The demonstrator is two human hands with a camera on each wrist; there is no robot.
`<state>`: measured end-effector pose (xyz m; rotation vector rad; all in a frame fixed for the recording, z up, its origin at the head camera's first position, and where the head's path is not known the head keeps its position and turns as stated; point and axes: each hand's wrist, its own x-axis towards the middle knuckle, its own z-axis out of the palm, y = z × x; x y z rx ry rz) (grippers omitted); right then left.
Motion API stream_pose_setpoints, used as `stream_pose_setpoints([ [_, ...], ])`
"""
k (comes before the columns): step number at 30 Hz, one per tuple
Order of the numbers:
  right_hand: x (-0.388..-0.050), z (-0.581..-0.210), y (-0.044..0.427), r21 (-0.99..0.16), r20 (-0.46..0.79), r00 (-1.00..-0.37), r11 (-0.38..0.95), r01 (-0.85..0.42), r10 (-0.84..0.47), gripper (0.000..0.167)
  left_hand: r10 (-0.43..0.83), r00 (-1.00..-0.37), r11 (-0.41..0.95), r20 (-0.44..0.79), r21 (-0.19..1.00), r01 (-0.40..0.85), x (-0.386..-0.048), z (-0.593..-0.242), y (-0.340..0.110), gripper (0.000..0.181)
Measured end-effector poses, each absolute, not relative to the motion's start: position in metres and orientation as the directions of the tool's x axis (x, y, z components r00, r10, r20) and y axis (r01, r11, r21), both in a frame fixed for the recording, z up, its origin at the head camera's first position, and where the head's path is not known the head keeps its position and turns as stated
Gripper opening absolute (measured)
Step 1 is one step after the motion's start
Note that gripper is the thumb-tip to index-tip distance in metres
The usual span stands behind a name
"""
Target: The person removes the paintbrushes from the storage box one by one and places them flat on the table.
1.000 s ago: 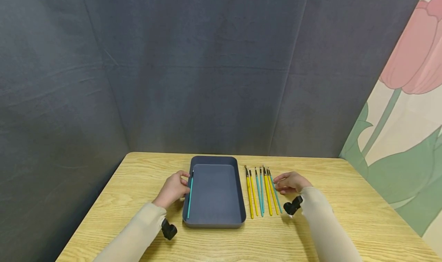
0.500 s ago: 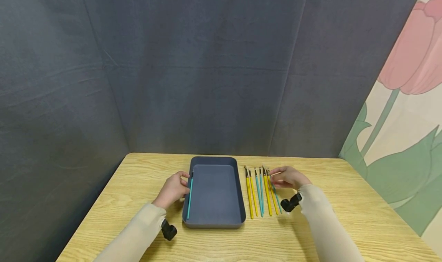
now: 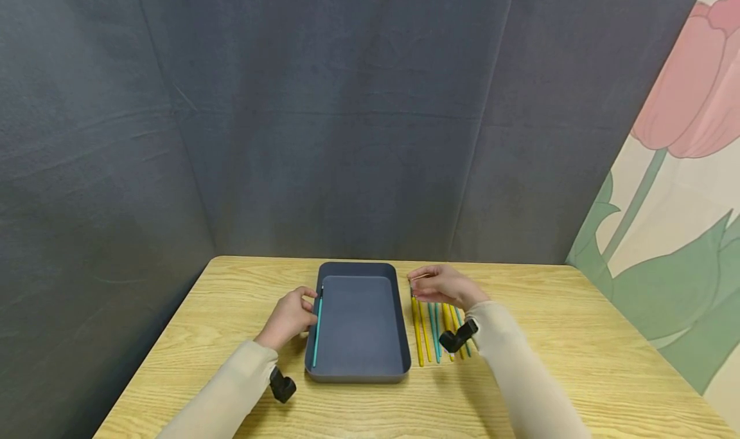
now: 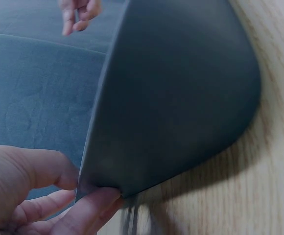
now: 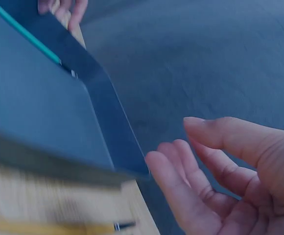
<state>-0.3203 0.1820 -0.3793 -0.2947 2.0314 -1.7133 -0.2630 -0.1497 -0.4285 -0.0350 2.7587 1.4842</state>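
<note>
In the head view a dark grey tray (image 3: 361, 326) lies on the wooden table. My left hand (image 3: 291, 317) holds its left wall; the left wrist view shows thumb and fingers on either side of that wall. Along the tray's left inner side lies a teal paintbrush (image 3: 317, 330). My right hand (image 3: 445, 286) hovers over the upper ends of a row of paintbrushes beside the tray. Its fingers are relaxed and apart, with nothing between them in the right wrist view. A yellow paintbrush (image 3: 417, 330) is leftmost in the row; hand and wrist hide parts of the others.
The row mixes yellow and teal paintbrushes (image 3: 436, 336). Wooden table (image 3: 549, 342) stretches around the tray and brushes. Behind it hangs a dark grey curtain (image 3: 347, 137), and a wall with painted tulips (image 3: 682, 92) stands at the right.
My right hand has moved left from the row's right end to above its left end, near the tray. The left hand, the tray and the brush inside have stayed put.
</note>
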Motion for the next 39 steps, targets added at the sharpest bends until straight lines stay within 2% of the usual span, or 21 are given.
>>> stream_pose_setpoints([
  [6, -0.319, -0.373, 0.145, -0.977, -0.206, -0.871, 0.143, 0.158, -0.446, 0.033, -0.020, -0.999, 0.555, -0.027, 0.831, -0.034, -0.264, -0.428, -0.150, 0.054],
  [16, -0.316, -0.371, 0.087, -0.976, -0.210, -0.860, 0.158, 0.153, -0.465, 0.032, -0.019, -0.999, 0.552, -0.037, 0.833, -0.042, -0.265, -0.427, -0.150, 0.053],
  [22, -0.315, -0.378, 0.054, -0.960, -0.257, -0.867, 0.215, 0.179, -0.426, 0.029, -0.023, -0.999, 0.546, -0.048, 0.836, -0.053, -0.266, -0.427, -0.150, 0.054],
  [29, -0.314, -0.395, 0.025, -0.933, -0.329, -0.859, 0.275, 0.232, -0.392, 0.033, -0.030, -0.998, 0.556, -0.055, 0.829, -0.062, -0.266, -0.427, -0.150, 0.054],
  [39, -0.315, -0.416, -0.002, -0.901, -0.387, -0.859, 0.337, 0.274, -0.336, 0.024, -0.013, -0.999, 0.554, -0.053, 0.831, -0.051, -0.266, -0.429, -0.151, 0.053],
])
